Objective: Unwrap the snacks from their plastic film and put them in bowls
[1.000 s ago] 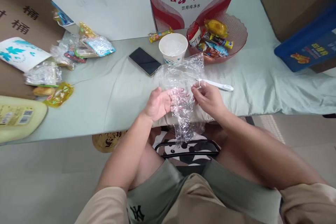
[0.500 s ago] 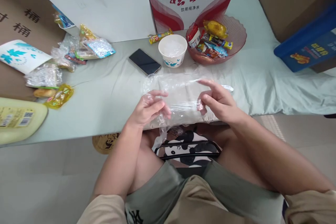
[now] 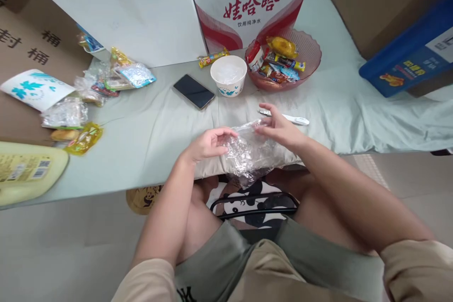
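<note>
Between my hands a crumpled sheet of clear plastic film (image 3: 246, 153) is bunched up, its lower part hanging past the table's front edge. My left hand (image 3: 210, 144) has its curved fingers and thumb on the film's left side. On the upper right side, my right hand (image 3: 279, 128) grips the film with bent fingers, the index finger raised off it. Just beyond the right hand lies a slim white tool with a silvery tip (image 3: 299, 120), partly hidden by the fingers. A white paper cup with blue leaves (image 3: 231, 88) stands behind the film, clear plastic inside it.
A black phone (image 3: 194, 91) lies left of the cup. The pink glass bowl (image 3: 311, 54) holds wrapped snacks. Snack packs (image 3: 136, 75), a tipped paper cup (image 3: 37, 89) and a yellow bottle (image 3: 31, 170) are at left. Boxes (image 3: 255, 14) line the back; a blue package (image 3: 399, 66) stands right.
The film, spread out between my hands before, is now crumpled into a smaller bunch. My right hand has moved slightly left, showing more of the white tool. The view has shifted a little.
</note>
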`<state>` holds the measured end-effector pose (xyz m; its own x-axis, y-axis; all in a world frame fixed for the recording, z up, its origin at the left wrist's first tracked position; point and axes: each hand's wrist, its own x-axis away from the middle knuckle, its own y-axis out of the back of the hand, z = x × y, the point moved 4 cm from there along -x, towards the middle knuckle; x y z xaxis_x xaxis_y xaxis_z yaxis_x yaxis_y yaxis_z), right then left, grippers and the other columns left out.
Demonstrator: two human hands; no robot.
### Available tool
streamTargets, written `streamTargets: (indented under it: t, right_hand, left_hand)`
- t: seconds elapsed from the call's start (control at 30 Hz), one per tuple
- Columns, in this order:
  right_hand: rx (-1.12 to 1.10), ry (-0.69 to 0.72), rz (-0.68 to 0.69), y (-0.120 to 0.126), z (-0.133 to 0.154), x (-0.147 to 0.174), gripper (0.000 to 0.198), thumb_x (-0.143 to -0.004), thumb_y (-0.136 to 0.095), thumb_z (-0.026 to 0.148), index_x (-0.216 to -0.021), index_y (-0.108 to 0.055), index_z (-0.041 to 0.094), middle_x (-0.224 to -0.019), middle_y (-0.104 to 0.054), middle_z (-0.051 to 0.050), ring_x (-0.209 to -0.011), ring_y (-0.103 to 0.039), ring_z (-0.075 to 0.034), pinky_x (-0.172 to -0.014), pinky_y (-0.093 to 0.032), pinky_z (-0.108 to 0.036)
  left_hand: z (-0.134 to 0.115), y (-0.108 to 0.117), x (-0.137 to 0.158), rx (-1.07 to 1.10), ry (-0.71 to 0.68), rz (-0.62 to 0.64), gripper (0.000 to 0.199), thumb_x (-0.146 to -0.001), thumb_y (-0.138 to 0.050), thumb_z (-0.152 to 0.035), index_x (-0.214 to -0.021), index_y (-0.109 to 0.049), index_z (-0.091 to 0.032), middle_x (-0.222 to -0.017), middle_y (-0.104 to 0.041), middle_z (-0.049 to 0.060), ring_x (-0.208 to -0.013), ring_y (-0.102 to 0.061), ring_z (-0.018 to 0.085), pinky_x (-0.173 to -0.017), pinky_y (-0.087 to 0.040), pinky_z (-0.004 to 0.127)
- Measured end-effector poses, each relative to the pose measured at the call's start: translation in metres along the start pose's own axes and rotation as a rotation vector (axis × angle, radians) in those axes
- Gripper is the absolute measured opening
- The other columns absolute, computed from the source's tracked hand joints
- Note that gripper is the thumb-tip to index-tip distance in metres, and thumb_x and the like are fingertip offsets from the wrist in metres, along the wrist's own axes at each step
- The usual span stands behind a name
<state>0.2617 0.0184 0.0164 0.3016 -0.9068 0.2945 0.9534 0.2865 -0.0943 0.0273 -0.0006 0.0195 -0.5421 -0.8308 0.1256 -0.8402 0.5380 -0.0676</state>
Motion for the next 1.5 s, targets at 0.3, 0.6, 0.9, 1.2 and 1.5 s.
streamTargets:
  t: [0.3,0.6,0.9,1.2,1.5]
  right_hand:
    - [-0.033,0.293,-0.075,-0.006,0.016,0.021,0.073,-0.074,-0.083,0.04,-0.136,-0.047,0.031,-0.102,-0.067,-0.002,-0.084,-0.064,-0.017,-0.077,-0.055,-0.034]
    - [0.29,0.171,0.064,-0.01,0.008,0.018,0.029,-0.088,-0.067,0.044,-0.103,-0.068,0.02,-0.063,-0.062,0.003,-0.054,-0.058,-0.013,-0.054,-0.046,-0.028]
    - [-0.179,0.141,0.18,-0.005,0.022,0.025,0.036,-0.077,-0.065,0.057,-0.079,-0.066,0.021,-0.07,-0.065,-0.004,-0.061,-0.061,-0.019,-0.059,-0.052,-0.036]
    - [0.121,0.099,-0.238,0.008,0.005,0.01,0.054,-0.064,-0.079,0.035,-0.108,-0.048,0.025,-0.079,-0.061,0.003,-0.068,-0.057,-0.015,-0.065,-0.044,-0.029]
    - [0.365,0.492,-0.156,-0.015,0.029,0.03,0.021,-0.09,-0.063,0.043,-0.088,-0.052,0.025,-0.103,-0.071,-0.007,-0.101,-0.064,-0.025,-0.093,-0.047,-0.04]
  left_hand:
    - [0.005,-0.015,-0.003,0.376,0.146,-0.339,0.069,-0.056,-0.098,-0.037,-0.111,-0.058,-0.022,-0.101,-0.074,0.004,-0.086,-0.075,0.019,-0.08,-0.06,0.032]
    - [0.005,-0.014,-0.008,0.105,0.235,-0.356,0.046,-0.078,-0.08,-0.044,-0.113,-0.063,-0.02,-0.064,-0.069,-0.003,-0.055,-0.07,0.015,-0.053,-0.055,0.025]
    - [-0.012,-0.002,0.01,0.294,0.063,-0.234,0.041,-0.068,-0.072,-0.056,-0.062,-0.063,-0.017,-0.065,-0.065,0.006,-0.058,-0.061,0.016,-0.054,-0.051,0.029]
    - [-0.007,0.005,-0.002,-0.134,-0.145,-0.674,0.042,-0.067,-0.079,-0.017,-0.101,-0.055,-0.025,-0.101,-0.06,-0.001,-0.08,-0.058,0.009,-0.071,-0.047,0.021]
    - [0.0,-0.024,-0.008,-0.069,-0.058,-0.42,0.051,-0.071,-0.086,-0.052,-0.107,-0.064,-0.021,-0.109,-0.07,0.007,-0.103,-0.067,0.021,-0.089,-0.052,0.03]
